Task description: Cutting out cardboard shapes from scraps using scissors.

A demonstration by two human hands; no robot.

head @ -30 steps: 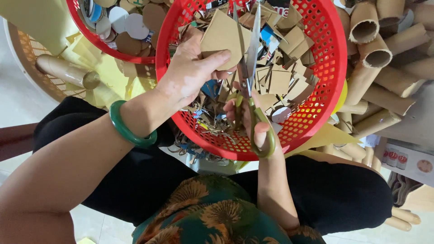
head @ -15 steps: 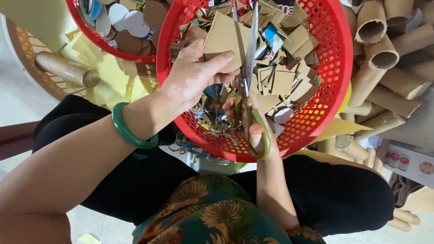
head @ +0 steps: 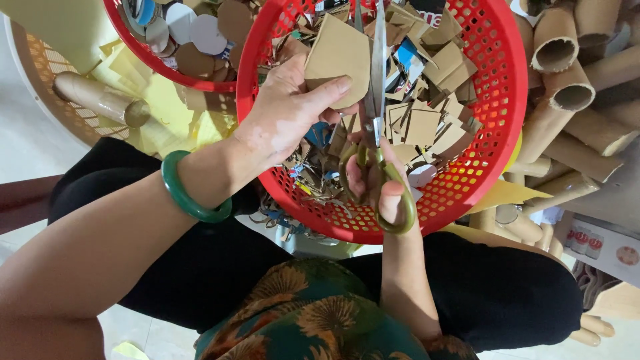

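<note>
Sitting with a floral top (head: 313, 327) and black trousers (head: 200, 273) nearest the camera, the person holds both hands over a red perforated plastic basket (head: 497, 133) that rests at the knees. A green bangle (head: 190, 193) circles the left wrist. The left hand (head: 287, 113) is clenched on a brown cardboard piece (head: 337, 57), thumb pressed across its lower edge, keeping it upright above the middle of the basket. Just beside it, the right hand (head: 377, 190) grasps a pair of scissors (head: 377, 107) by their olive-green loop handles, fingers threaded through them; the long steel blades point away from the body and run along the right edge of the cardboard piece, touching it. How far the blades are parted cannot be told.

Under the hands the basket is filled with cardboard offcuts (head: 433, 127), mostly brown, some with blue or white printed faces. Beyond its left rim sits a second red basket (head: 143, 50) holding round cardboard discs (head: 203, 33). Yellow sheets (head: 153, 93) and a single cardboard tube (head: 100, 100) lie in a pale woven tray (head: 37, 80) at the far left. Along the right side, many cardboard tubes (head: 573, 100) are heaped.
</note>
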